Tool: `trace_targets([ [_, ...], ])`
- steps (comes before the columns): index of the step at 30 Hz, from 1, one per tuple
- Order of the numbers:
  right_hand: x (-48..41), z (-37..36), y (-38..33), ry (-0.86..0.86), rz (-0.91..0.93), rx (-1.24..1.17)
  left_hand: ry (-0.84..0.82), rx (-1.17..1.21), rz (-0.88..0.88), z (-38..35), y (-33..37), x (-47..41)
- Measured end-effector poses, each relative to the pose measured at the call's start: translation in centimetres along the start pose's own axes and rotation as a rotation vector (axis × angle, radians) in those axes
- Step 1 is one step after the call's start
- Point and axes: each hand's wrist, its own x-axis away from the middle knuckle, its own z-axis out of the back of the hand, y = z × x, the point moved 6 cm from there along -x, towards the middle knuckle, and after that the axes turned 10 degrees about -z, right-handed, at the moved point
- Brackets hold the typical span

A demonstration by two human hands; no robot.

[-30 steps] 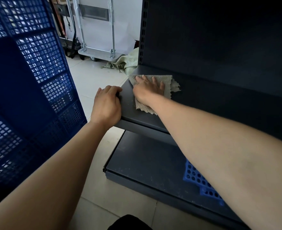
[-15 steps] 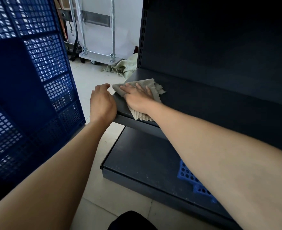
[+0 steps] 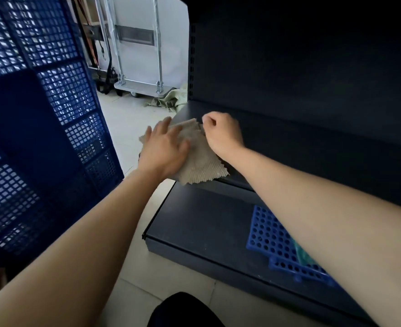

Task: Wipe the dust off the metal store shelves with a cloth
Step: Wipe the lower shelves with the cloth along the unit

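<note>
A beige ribbed cloth lies over the left front corner of the dark metal shelf, its edges hanging past the corner. My left hand rests flat on the cloth's left part with its fingers spread. My right hand has curled fingers and pinches the cloth's far edge between thumb and forefinger. Below it is the lower base shelf, also dark metal.
A tall blue mesh crate stands close on the left. Blue perforated mats lie on the base shelf under my right forearm. A grey platform trolley and a crumpled greenish sack stand behind on the tiled floor.
My left hand left the shelf's edge and came onto the cloth. My right hand lifted off its flat press and curled onto the cloth's far edge. The cloth has slid toward the corner.
</note>
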Motion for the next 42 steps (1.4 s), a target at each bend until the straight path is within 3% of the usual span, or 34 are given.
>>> trace_targets([
  [2, 0.2, 0.7, 1.2, 0.006, 0.001, 0.031, -0.232, -0.089, 0.079, -2.2, 0.1, -0.6],
  [5, 0.4, 1.3, 2.4, 0.008, 0.037, 0.045, -0.364, -0.199, 0.157, -3.5, -0.5, -0.9],
  [13, 1.4, 3.4, 3.7, -0.025, 0.269, 0.142, -0.343, -0.258, 0.255, -4.0, 0.4, -0.1],
  [19, 1.3, 5.4, 6.0, -0.038, 0.281, 0.189, -0.363, -0.331, 0.407, -4.1, 3.5, 1.4],
  [25, 2.0, 8.3, 7.8, -0.059, 0.315, 0.204, -0.292, -0.308, 0.337, -6.1, 8.4, 2.2],
  [29, 2.8, 10.2, 11.5, -0.150, 0.316, 0.382, -0.295, -0.327, 0.289, -7.5, 11.8, 2.2],
  [33, 3.2, 13.5, 16.1, -0.165, 0.244, 0.481, -0.324, -0.337, 0.237, -8.7, 15.1, 2.1],
  [42, 4.1, 23.1, 23.7, -0.066, 0.029, 0.539, -0.422, -0.278, -0.059, -14.6, 27.9, 1.8],
])
